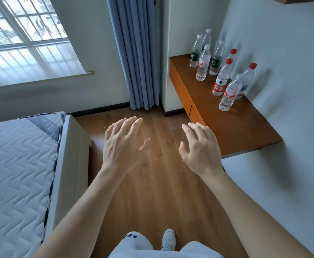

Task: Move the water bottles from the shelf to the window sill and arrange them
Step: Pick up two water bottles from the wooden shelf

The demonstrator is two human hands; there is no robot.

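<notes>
Wood-brown shelf [236, 131] on the right, bottles [202, 62] upright along its wall edge, from far corner to middle. Left hand [122, 144] and right hand [200, 148] spread wide, holding nothing, hovering over the floor [161, 192] off the shelf's front edge. Sill [31, 71] well apart, far left.

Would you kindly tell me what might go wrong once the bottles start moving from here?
The bottles stand tightly grouped on the shelf; reaching for a rear one may topple those in front.
The curtain hangs between shelf and sill, so a carried bottle might snag it.
Carrying several at once in the empty left hand and right hand risks a drop.
</notes>
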